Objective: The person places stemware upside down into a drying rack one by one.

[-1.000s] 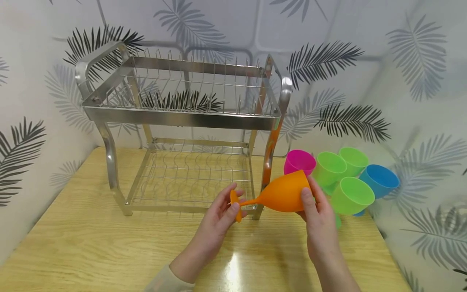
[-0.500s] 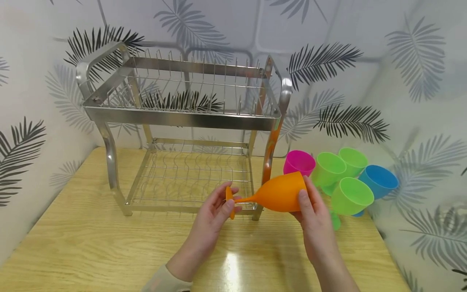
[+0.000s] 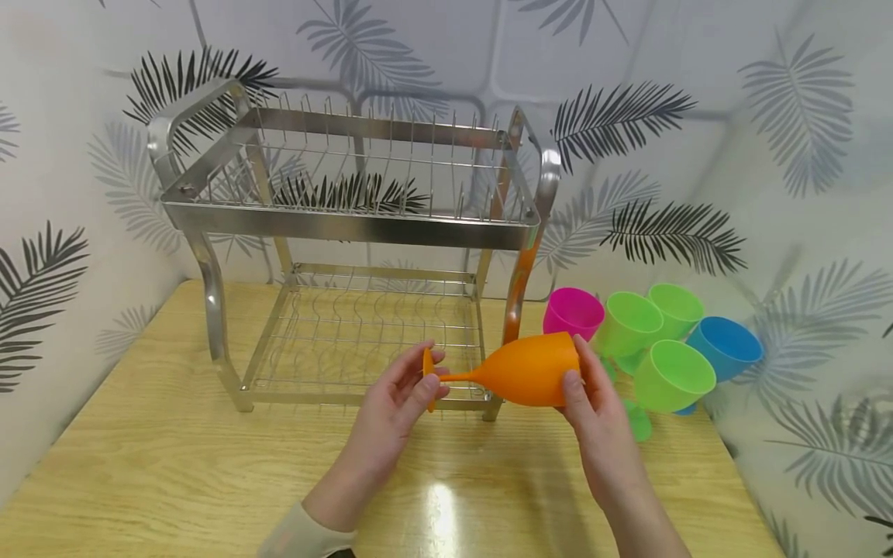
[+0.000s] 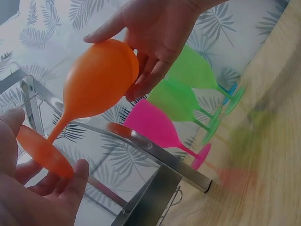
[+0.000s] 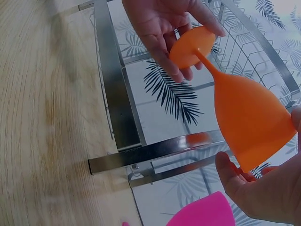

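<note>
An orange plastic goblet [image 3: 528, 370] lies sideways in the air between both hands, its bowl to the right and its foot to the left. My left hand [image 3: 391, 411] holds the round foot [image 4: 44, 150] between thumb and fingers. At the other end my right hand [image 3: 596, 422] grips the bowl near the rim, thumb on the near side and fingers behind. In the right wrist view the thin stem [image 5: 207, 62] runs from the foot to the bowl. The goblet overlaps the rack's front right leg in the head view.
A two-tier metal dish rack [image 3: 349, 223] stands on the wooden table [image 3: 174, 465] against a leaf-patterned wall. At the right are upright goblets: a pink one [image 3: 574, 311], several green ones [image 3: 674, 376] and a blue one [image 3: 725, 347].
Both hands have shifted a little to the left with the orange goblet, which has turned slightly closer to level. The rack and the other goblets have stayed in place.
</note>
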A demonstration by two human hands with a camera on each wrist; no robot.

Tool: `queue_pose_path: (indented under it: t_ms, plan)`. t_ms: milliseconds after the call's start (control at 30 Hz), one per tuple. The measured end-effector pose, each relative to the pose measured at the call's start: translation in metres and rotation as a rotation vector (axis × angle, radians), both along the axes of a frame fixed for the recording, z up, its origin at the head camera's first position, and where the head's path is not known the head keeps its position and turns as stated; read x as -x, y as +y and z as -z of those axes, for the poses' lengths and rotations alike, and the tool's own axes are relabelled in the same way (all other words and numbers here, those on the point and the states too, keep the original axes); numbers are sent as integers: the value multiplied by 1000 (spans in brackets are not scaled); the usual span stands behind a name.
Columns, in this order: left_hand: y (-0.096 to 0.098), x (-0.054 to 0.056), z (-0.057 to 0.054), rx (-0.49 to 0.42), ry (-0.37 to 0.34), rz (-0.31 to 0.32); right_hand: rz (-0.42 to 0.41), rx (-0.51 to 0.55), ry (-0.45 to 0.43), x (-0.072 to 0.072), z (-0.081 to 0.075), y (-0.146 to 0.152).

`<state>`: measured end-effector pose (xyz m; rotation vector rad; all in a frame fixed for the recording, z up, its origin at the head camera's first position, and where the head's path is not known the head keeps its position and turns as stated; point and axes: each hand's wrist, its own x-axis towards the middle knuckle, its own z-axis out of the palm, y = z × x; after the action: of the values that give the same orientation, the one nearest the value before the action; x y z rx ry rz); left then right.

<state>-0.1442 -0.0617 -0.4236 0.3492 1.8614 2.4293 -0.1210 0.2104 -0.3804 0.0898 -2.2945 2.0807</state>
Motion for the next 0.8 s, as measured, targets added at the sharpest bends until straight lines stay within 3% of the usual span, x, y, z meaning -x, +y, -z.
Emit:
queue_pose_path:
  t_ms: [367,567,800]
  plan:
    - [-18,1,-16,135,51,6,4,-119,145,2,0,2]
    - [-26,1,-27,270,110,-12,24,-298,265,1,-4,3]
    - [-33,-1,-38,416,135,-15,63,-528,319,-2,-11,-1]
